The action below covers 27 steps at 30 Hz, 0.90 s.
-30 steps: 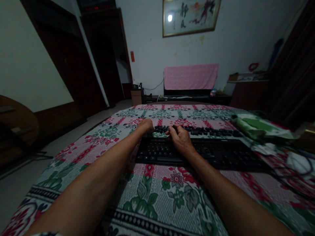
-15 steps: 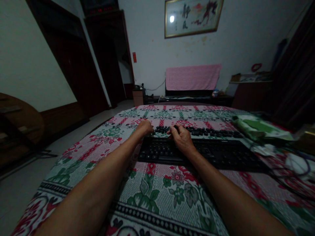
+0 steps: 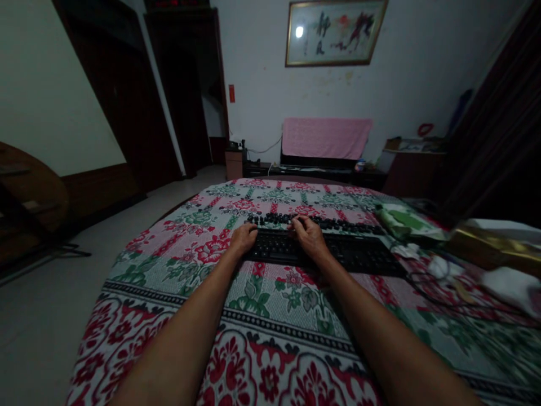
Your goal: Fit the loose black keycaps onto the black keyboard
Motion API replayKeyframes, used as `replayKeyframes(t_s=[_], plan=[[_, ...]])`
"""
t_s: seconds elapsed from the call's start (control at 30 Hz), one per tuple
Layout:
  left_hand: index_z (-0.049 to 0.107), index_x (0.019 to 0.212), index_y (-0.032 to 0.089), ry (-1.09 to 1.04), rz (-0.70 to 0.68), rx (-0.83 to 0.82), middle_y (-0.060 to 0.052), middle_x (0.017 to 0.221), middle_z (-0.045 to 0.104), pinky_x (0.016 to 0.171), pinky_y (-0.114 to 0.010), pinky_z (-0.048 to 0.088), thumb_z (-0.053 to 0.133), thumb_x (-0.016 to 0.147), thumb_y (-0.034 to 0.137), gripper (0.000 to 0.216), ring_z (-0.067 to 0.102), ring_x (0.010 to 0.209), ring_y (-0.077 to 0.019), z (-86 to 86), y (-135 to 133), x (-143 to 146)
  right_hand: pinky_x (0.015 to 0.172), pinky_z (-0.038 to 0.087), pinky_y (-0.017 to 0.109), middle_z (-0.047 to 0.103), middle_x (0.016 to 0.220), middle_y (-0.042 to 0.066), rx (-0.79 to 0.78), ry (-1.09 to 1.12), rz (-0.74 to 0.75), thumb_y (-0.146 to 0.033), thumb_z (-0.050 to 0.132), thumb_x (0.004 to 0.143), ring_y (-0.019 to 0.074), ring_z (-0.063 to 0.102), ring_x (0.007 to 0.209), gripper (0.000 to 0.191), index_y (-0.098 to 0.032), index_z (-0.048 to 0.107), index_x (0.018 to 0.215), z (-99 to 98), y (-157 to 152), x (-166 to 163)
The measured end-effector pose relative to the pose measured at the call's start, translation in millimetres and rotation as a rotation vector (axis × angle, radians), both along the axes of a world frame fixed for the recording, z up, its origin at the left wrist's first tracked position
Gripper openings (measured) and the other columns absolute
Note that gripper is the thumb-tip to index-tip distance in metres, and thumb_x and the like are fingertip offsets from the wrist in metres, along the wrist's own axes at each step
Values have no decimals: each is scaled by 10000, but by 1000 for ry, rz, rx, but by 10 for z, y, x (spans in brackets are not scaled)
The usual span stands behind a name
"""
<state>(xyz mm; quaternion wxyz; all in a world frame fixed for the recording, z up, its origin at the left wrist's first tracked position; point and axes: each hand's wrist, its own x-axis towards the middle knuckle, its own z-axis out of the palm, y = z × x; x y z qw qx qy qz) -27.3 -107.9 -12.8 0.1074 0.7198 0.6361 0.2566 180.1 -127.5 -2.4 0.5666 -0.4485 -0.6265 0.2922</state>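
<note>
A black keyboard (image 3: 359, 254) lies on the flowered tablecloth, with a long row of loose black keycaps (image 3: 270, 218) behind it. My left hand (image 3: 244, 238) is closed at the keyboard's left end, its fingers curled over the edge. Above the left-middle part of the keyboard, near its back edge, is my right hand (image 3: 311, 237). Its thumb and fingers are pinched together; whatever is between the tips is too small and dark to make out. The right hand and forearm hide some of the keys.
On the right lie a green and white packet (image 3: 406, 221), crumpled white tissue (image 3: 408, 251), a gold box (image 3: 486, 248) and a white bag (image 3: 509, 287). A black cable (image 3: 439, 303) runs from the keyboard to the right. A pink cloth (image 3: 325, 137) hangs by the far wall.
My left hand has come back from the keycap row to the keyboard's left end. The right hand stays pinched over the keyboard. The camera view has shifted.
</note>
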Motion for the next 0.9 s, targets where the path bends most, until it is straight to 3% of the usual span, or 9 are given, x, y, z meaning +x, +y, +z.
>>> replayKeyframes(t_s=[0.13, 0.37, 0.67, 0.9], plan=[[623, 1116, 226, -27, -44, 78, -5, 1226, 582, 1008, -211, 356, 438, 847, 233, 326, 504, 1151, -126, -101, -55, 3, 577, 532, 297, 667, 758, 41, -35, 58, -54, -495, 502, 781, 151, 617, 571, 345, -181, 535, 920, -61, -140, 50], [621, 1121, 223, -54, -29, 62, -25, 1224, 573, 1023, -252, 357, 455, 835, 217, 330, 505, 1145, -149, -93, -105, 6, 635, 540, 326, 679, 789, 65, -51, 82, -103, -496, 498, 779, 165, 633, 638, 362, -170, 537, 932, -85, -243, 3], [628, 1110, 201, -80, -17, 87, -39, 1291, 529, 1039, -255, 347, 459, 820, 227, 337, 480, 1185, -158, -176, -46, 10, 711, 481, 274, 675, 779, 29, 99, -377, 129, -386, 458, 842, 153, 620, 730, 251, -190, 601, 910, 82, -93, -270], [632, 1105, 178, -103, -16, 112, -61, 1281, 534, 1053, -260, 336, 468, 807, 216, 343, 478, 1190, -165, -190, -45, 14, 668, 452, 239, 650, 756, 5, 117, -470, 228, -367, 436, 868, 127, 593, 686, 243, -190, 600, 896, 81, -14, -192]])
